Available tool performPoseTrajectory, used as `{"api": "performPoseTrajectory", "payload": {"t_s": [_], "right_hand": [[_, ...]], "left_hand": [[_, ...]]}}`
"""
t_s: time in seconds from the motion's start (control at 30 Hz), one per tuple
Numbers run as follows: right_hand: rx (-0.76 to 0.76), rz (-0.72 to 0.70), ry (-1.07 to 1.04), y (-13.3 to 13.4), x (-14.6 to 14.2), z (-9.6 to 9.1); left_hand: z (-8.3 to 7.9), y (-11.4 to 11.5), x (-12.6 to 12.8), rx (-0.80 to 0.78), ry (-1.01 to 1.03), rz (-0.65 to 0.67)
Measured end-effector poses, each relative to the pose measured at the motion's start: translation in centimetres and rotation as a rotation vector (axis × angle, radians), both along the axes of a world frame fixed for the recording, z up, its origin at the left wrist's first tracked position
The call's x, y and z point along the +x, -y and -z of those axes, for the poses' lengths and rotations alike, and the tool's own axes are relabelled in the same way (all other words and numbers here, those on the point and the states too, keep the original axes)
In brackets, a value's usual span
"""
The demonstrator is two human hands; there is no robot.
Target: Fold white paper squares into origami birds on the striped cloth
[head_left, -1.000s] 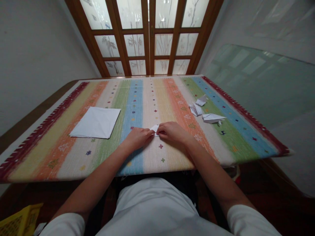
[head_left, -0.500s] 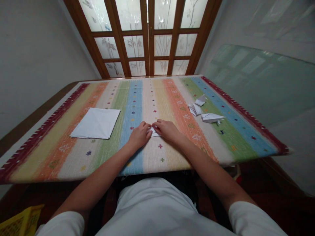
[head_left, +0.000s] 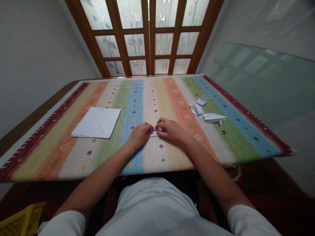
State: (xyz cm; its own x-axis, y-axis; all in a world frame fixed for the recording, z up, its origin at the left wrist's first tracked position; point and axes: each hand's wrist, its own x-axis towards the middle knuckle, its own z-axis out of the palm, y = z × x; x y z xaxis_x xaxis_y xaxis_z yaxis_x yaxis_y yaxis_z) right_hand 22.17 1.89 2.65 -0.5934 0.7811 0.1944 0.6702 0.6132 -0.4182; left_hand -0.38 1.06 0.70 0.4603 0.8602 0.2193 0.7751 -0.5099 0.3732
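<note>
A small folded white paper (head_left: 155, 133) lies on the striped tablecloth in front of me, partly covered by my fingers. My left hand (head_left: 140, 133) pinches its left end, fingers curled and closed. From the other side, my right hand (head_left: 171, 129) grips the right end between thumb and fingers. Both sets of fingertips nearly meet over the paper's upper edge. How the creases run beneath them is hidden.
A stack of square white paper sheets (head_left: 97, 123) lies on the left of the tablecloth (head_left: 137, 160). Several folded paper figures (head_left: 213, 117) sit on the right. A yellow plastic basket (head_left: 23, 220) stands below the table at the lower left.
My right hand has shifted slightly to the right along the folded paper, and more of the paper shows between the hands. My left hand stays on its end.
</note>
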Motion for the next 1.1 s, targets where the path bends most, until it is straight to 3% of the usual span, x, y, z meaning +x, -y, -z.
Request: {"api": "performPoseTrajectory", "payload": {"t_s": [0.23, 0.6, 1.1], "right_hand": [[-0.051, -0.001, 0.006, -0.3, 0.1, -0.1], [-0.056, 0.021, 0.094, -0.1, -0.1, -0.4], [0.076, 0.024, 0.122, -0.6, 0.6, 0.6]], "left_hand": [[-0.7, -0.5, -1.1, -0.038, -0.009, 0.137], [-1.2, -0.9, -1.4, -0.030, -0.189, 0.278], [-1.3, -0.3, -1.1, -0.016, -0.226, 0.258]]}}
